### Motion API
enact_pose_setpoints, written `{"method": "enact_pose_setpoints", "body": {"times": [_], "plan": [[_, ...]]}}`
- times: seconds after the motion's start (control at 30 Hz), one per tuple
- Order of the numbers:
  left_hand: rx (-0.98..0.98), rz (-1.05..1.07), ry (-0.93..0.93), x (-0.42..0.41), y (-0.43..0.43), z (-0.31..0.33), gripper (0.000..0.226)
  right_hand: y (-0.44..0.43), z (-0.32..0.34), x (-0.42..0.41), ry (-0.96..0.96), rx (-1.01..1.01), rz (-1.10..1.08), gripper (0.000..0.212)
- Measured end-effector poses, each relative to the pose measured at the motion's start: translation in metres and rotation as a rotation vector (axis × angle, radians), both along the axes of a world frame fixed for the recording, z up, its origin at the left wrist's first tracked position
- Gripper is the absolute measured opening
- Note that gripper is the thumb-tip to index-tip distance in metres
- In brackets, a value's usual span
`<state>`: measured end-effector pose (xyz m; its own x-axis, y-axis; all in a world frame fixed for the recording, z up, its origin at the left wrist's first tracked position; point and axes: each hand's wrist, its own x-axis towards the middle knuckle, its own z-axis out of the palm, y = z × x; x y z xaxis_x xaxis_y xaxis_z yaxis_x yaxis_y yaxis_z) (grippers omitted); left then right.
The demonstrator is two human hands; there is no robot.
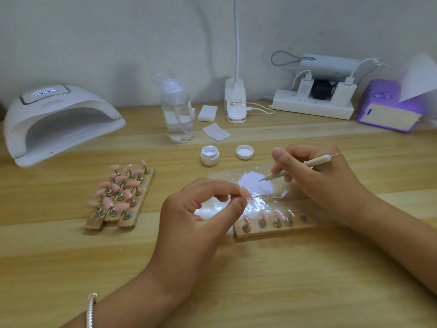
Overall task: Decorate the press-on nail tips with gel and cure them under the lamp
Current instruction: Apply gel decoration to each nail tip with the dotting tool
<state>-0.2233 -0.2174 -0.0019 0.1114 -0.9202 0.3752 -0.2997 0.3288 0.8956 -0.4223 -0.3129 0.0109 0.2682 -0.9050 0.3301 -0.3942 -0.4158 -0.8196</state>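
Observation:
My left hand (pixel 201 216) pinches a pink nail tip (pixel 246 192) between thumb and forefinger, just above a clear palette sheet (pixel 257 204). My right hand (pixel 314 181) grips a dotting pen (pixel 307 165) like a pencil, its metal point touching a smear of white gel (pixel 254 183) on the sheet. A wooden holder (pixel 272 230) in front of the sheet carries three pink tips on metal stands and one bare stand. An open gel jar (pixel 209 155) and its lid (pixel 244 151) sit behind. The white curing lamp (pixel 59 121) stands at the far left.
Wooden holders (pixel 120 200) with several pink tips lie left of my hands. A clear pump bottle (pixel 178 112), white pads (pixel 208 113), a clip lamp base (pixel 235 102), a power strip (pixel 312 105) and a purple lamp (pixel 390 107) line the back of the wooden table (pixel 236 280).

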Motion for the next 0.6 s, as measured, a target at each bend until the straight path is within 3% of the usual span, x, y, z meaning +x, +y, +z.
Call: {"method": "enact_pose_setpoints", "body": {"times": [0.37,0.6], "plan": [[-0.008,-0.028,0.061,-0.002,0.001,0.004,0.008,0.000,0.000,0.001,0.032,-0.003,0.014,0.039],[-0.022,-0.042,0.085,-0.002,0.002,0.005,0.009,0.010,0.020,0.007,-0.240,0.014,0.048,0.046]]}}
